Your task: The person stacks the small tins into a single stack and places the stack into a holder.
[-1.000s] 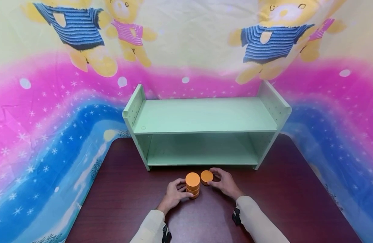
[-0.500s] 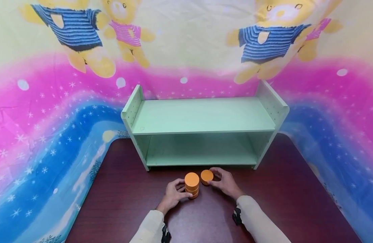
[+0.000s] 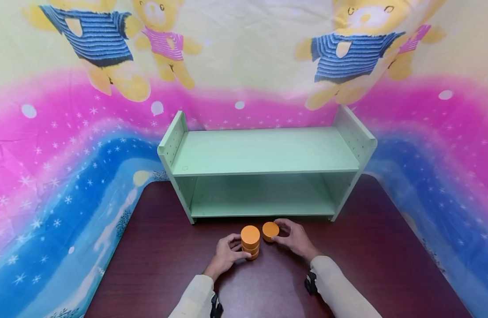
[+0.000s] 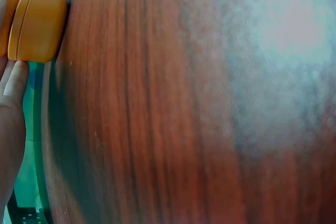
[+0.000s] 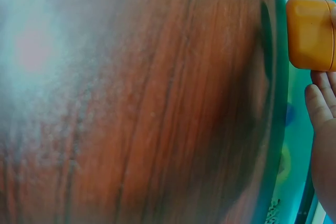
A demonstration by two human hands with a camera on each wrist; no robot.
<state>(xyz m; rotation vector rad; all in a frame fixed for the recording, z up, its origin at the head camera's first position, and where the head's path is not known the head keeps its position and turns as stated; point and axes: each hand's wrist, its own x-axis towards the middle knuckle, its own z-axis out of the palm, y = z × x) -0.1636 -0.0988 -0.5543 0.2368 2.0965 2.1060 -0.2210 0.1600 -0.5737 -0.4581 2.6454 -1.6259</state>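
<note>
My left hand grips a short stack of orange round lidded containers, thumb on the near side and fingers behind. The stack stands upright on the table. Just to its right, my right hand pinches a smaller-looking orange round container between thumb and fingers. A narrow gap separates this container from the stack. In the left wrist view, a lid seam shows on an orange container above my fingers. The right wrist view has an orange container at its right edge, with fingers below it.
A pale green two-tier shelf stands at the back of the dark red-brown wooden table, right behind the containers. Cloth printed with bears hangs behind and on both sides.
The head view has shifted slightly. The gap between the stack and the single container has widened a little; both hands keep their hold.
</note>
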